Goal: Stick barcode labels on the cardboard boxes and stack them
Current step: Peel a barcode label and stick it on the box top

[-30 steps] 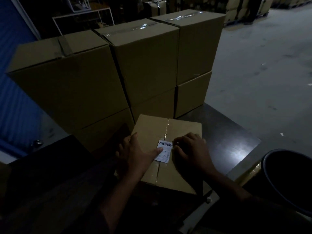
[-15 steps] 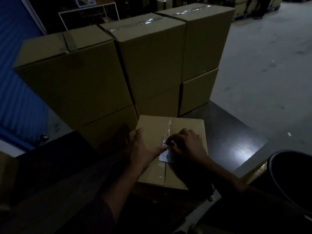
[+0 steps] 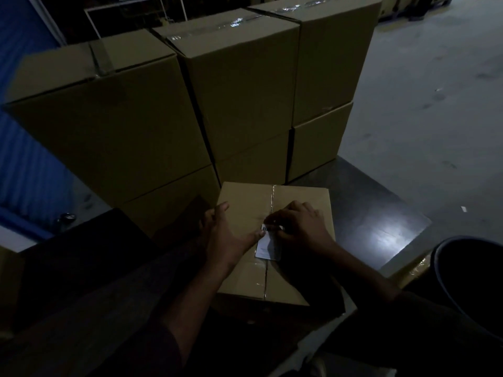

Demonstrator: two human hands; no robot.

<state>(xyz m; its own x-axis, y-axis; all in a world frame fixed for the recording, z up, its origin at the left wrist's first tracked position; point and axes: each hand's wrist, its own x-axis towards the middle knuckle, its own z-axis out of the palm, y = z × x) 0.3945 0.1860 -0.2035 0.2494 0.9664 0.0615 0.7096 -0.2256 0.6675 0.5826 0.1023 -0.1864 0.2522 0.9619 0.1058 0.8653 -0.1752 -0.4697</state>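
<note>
A blue wall [image 3: 24,131] is noted at far left, with a dark bench [image 3: 362,213] carrying the work. Three two-high stacks of cardboard boxes [image 3: 239,85] are seen behind the work area, standing side by side on the bench; no labels can be made out on their visible faces.

The small cardboard box [image 3: 245,210] lies flat in front of the stacks. The left hand [image 3: 228,235] is laid open on its top, fingers spread towards the box's left edge, thumb extended rightward to the left edge of the barcode label [image 3: 268,244]. The label sits across the taped centre seam, near the middle of the box top.

The right hand [image 3: 299,227] is placed over the label's upper part; its fingers are bent and pressed onto the barcode end. Whether anything is pinched cannot be told.

Change: one second ago the label was fully exposed, with the right fingertips only at its right edge. Since then the right hand has been moved leftward over the barcode strip, and the left thumb has stayed at the label's edge. It is judged that the label is being rubbed down; sticking is nearly complete and stacking of this box not yet begun.

A dark round bin [image 3: 468,289] is seen at lower right.
</note>
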